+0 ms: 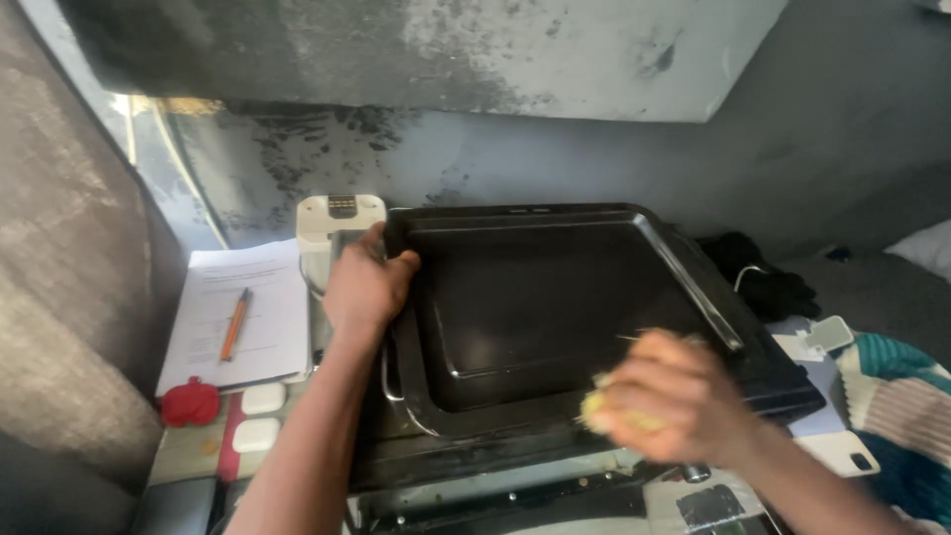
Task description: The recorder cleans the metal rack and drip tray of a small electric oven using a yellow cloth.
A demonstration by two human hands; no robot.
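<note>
A large black baking tray [535, 297] lies flat in front of me on top of a dark appliance. My left hand [364, 285] grips the tray's far left corner, fingers curled over the rim. Over the tray's near right part my right hand [666, 396] is closed around a yellowish scrubbing pad [604, 408]; the hand is motion-blurred. The pad touches the tray near its lower right edge.
A stack of white papers [238, 317] with an orange pen [235, 323] lies at the left, with a red object [190, 402] and two white cases [260, 416] beside it. A white device [340, 223] stands behind the tray. Dark cloth [763, 277] and a patterned blanket [906, 416] sit at the right.
</note>
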